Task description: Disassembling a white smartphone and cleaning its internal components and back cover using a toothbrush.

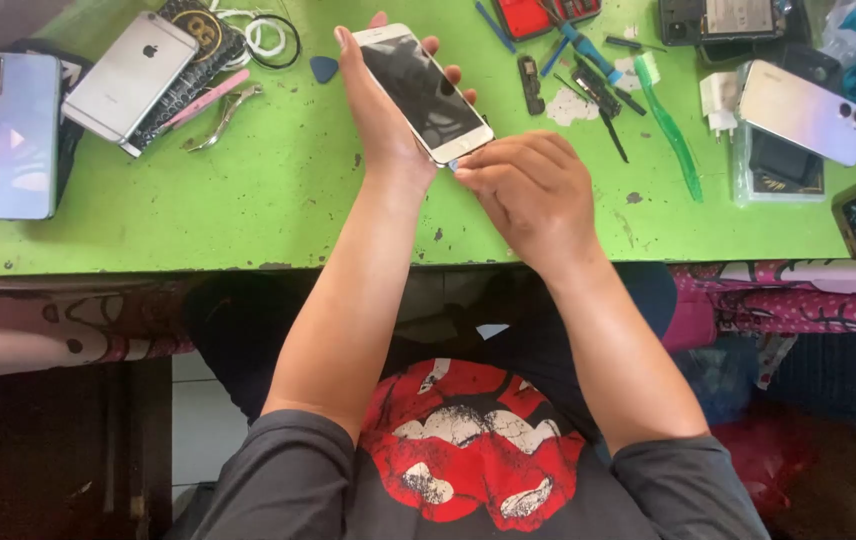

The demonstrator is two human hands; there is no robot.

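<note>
My left hand [380, 110] holds a white-framed phone [422, 88] with a dark screen, tilted up above the green table [278, 200]. Thumb and fingers clasp its two long sides. My right hand [528, 185] is curled at the phone's near bottom edge, fingertips pinched together against that edge. A small bluish tip shows there; whether it is a tool I cannot tell.
On the left lie a light blue phone [13, 135], a silver phone [128, 75], pink tweezers [206, 98] and metal pliers [223, 115]. A blue pick [324, 68] sits near my left hand. To the right are screwdrivers [598, 95], a green pry tool [670, 130], a pale phone [803, 110].
</note>
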